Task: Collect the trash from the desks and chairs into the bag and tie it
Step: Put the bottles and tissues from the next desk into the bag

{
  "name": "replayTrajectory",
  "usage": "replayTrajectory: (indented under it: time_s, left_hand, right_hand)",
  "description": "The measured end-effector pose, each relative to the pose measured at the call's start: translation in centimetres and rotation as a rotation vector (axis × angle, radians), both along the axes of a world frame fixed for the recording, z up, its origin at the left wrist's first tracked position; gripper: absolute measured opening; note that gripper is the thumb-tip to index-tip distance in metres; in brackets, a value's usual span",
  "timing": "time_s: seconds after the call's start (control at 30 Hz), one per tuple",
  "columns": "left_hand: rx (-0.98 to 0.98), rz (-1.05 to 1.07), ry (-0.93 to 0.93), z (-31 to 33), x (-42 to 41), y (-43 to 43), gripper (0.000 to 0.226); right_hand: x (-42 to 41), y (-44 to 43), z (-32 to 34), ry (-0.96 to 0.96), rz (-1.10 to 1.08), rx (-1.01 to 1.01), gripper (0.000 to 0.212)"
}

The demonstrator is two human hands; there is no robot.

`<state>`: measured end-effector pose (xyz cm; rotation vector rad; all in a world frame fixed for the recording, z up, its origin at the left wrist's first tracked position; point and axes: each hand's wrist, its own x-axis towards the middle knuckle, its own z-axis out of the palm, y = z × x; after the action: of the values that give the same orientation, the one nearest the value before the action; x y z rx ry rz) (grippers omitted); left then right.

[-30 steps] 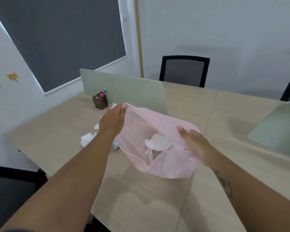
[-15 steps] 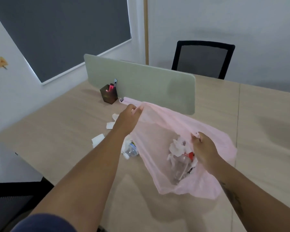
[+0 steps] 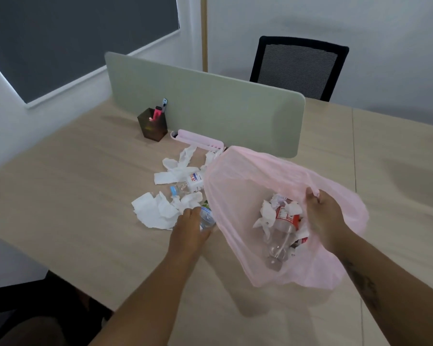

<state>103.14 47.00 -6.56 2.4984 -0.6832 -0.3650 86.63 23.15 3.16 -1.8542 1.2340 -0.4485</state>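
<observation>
A thin pink bag (image 3: 238, 196) hangs open above the wooden desk (image 3: 73, 196). Inside lie crumpled tissues and a clear bottle with a red label (image 3: 284, 221). My right hand (image 3: 321, 218) grips the bag's near rim and holds it up. My left hand (image 3: 189, 232) is down on the desk left of the bag, fingers curled round a small clear bottle (image 3: 206, 217). Beside it lie white tissues (image 3: 155, 213), more tissues (image 3: 176, 169) and a second bottle with a blue cap (image 3: 186, 186).
A grey-green divider panel (image 3: 210, 106) stands across the desk behind the trash. A dark pen holder (image 3: 152, 124) and a pink plastic tray (image 3: 198, 141) sit at its foot. A black mesh chair (image 3: 300, 66) stands behind the desk, and another panel shows at the right.
My left hand has let go of the bag's far rim and dropped to the bottle on the desk. The bag now hangs from my right hand alone. The view has moved closer.
</observation>
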Motion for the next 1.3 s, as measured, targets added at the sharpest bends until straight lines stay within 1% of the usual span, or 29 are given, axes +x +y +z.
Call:
replayTrajectory:
  time_s: [0.13, 0.27, 0.3, 0.4, 0.5, 0.53, 0.63, 0.73, 0.8, 0.87, 0.97, 1.1, 1.2, 1.27, 1.3]
  left_hand:
    - [-0.079, 0.088, 0.095, 0.1, -0.5, 0.3, 0.038]
    - [-0.238, 0.207, 0.156, 1.3, -1.3, 1.9, 0.018]
    - [-0.270, 0.239, 0.164, 1.7, -1.5, 2.6, 0.017]
    - [-0.345, 0.330, 0.116, 3.1, -2.7, 5.3, 0.032]
    - [-0.397, 0.505, 0.112, 4.4, -3.5, 8.3, 0.023]
    - [-0.432, 0.555, 0.124, 4.9, -4.1, 9.3, 0.026]
    - [-0.589, 0.660, 0.190, 6.5, -6.1, 12.3, 0.029]
    - [-0.752, 0.699, 0.243, 8.5, -9.0, 14.5, 0.029]
    - [-0.839, 0.699, 0.330, 9.7, -10.9, 14.9, 0.028]
    - [-0.894, 0.685, 0.408, 10.7, -12.6, 14.2, 0.021]
    - [-0.895, 0.626, 0.454, 11.4, -14.4, 11.1, 0.015]
    - [-0.886, 0.523, 0.505, 10.8, -14.9, 4.7, 0.021]
    - [-0.935, 0.402, 0.663, 10.1, -13.8, 0.2, 0.038]
    - [-0.935, 0.391, 0.736, 9.6, -12.6, -1.4, 0.029]
    - [-0.919, 0.432, 0.716, 9.2, -11.8, -1.7, 0.023]
  right_hand:
    - [-0.4, 0.2, 0.0, -0.004, 0.004, 0.003, 0.044]
    - [-0.4, 0.0, 0.5, -0.005, 0.012, 0.003, 0.043]
    - [-0.4, 0.0, 0.7, -0.011, 0.019, 0.006, 0.041]
    - [-0.9, 0.1, 1.2, -0.042, 0.068, 0.017, 0.037]
    - [-1.4, 0.3, 1.6, -0.068, 0.118, 0.022, 0.032]
    - [-1.8, 0.3, 2.0, -0.081, 0.136, 0.030, 0.032]
    - [-2.8, 0.3, 2.6, -0.111, 0.174, 0.056, 0.035]
    - [-4.4, 0.2, 3.2, -0.123, 0.209, 0.071, 0.035]
    - [-5.2, 0.2, 3.6, -0.121, 0.229, 0.075, 0.035]
    - [-5.8, 0.3, 4.1, -0.121, 0.245, 0.079, 0.034]
    - [-6.4, 0.4, 4.6, -0.127, 0.262, 0.072, 0.034]
    - [-6.8, 0.4, 4.8, -0.129, 0.271, 0.075, 0.033]
    - [-6.3, 0.0, 4.3, -0.132, 0.276, 0.075, 0.032]
    - [-6.0, -0.4, 4.1, -0.134, 0.261, 0.069, 0.030]
    - [-5.8, -0.7, 4.0, -0.133, 0.252, 0.058, 0.028]
